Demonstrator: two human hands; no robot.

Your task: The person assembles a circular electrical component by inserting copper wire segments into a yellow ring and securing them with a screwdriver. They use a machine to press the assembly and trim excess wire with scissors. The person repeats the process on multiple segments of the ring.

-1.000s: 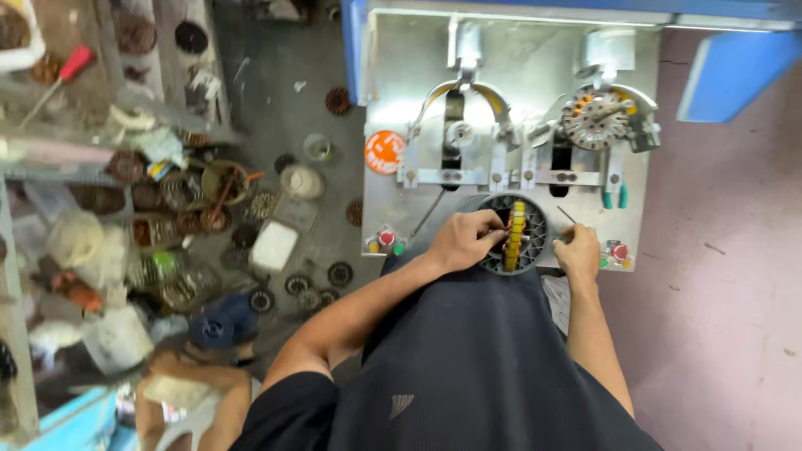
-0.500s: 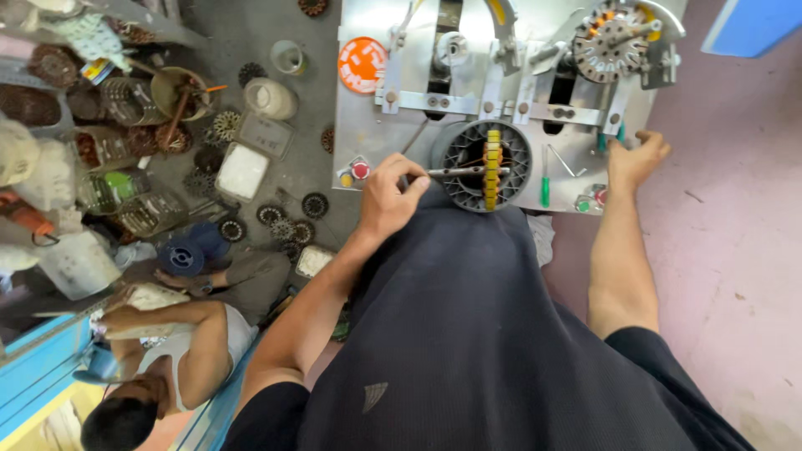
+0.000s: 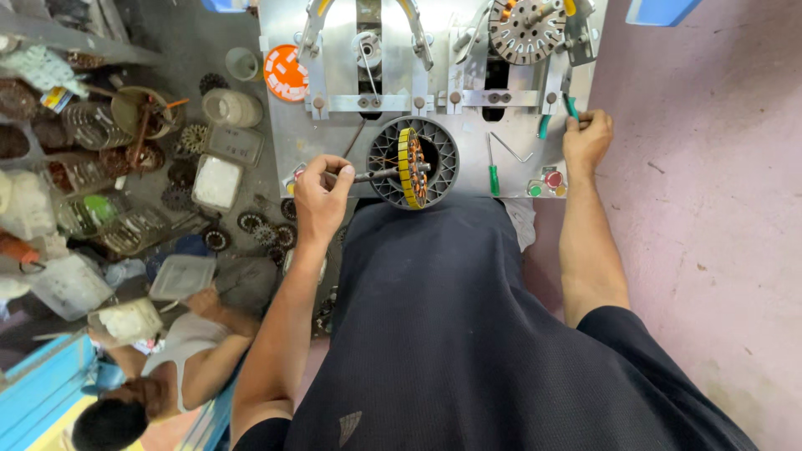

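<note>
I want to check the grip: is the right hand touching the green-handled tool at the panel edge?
Touching. The head view shows the right hand closed around the green-handled tool, with no gap visible between them.

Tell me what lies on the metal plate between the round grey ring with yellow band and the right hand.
In the head view, a green-handled screwdriver, a bent wire and coloured buttons lie between ring and right hand.

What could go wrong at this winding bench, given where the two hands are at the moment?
The left hand grips a metal rod poking into the round stator; a slip might scrape its copper windings. The right hand is on a green-handled tool at the plate's edge, so it could drop off. A loose green screwdriver beside the stator might get knocked.
</note>
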